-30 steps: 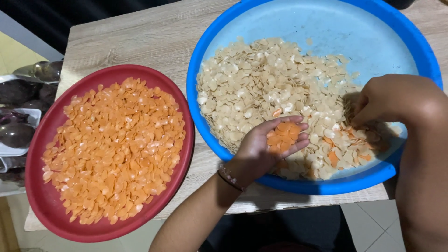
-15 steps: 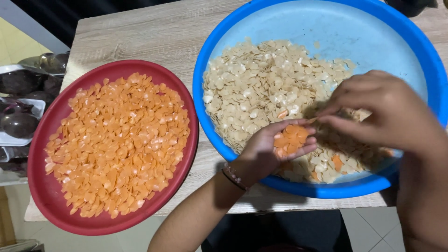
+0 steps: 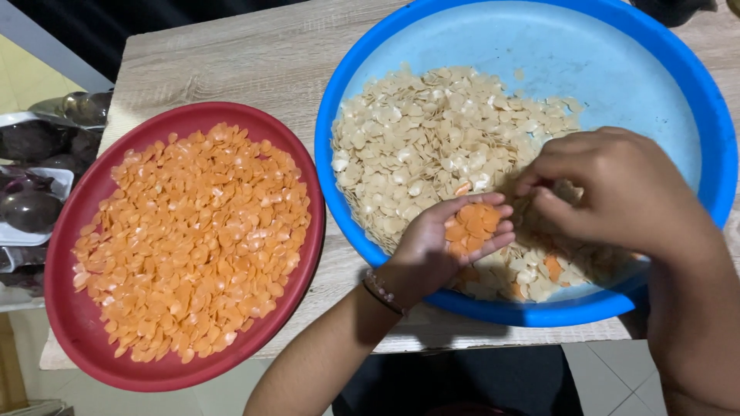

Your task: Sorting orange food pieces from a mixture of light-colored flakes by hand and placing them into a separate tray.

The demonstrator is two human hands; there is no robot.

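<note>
On the left, the red tray (image 3: pixel 69 308) already carries a wide heap of orange chips (image 3: pixel 193 239), so much of the sorting looks done. The left hand (image 3: pixel 443 246) is cupped palm up over the blue basin's (image 3: pixel 717 154) near rim, loosely cradling a few orange chips. The right hand (image 3: pixel 609 189), fingertips pinched together, digs in the cream chips (image 3: pixel 432 139) (some orange ones remain near the rim).

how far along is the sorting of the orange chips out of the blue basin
Mostly done: the red tray is heaped with orange chips. In hand: the left hand cups a few, the right hand picks in the blue basin. Left: a few orange pieces among the pale chips.
</note>
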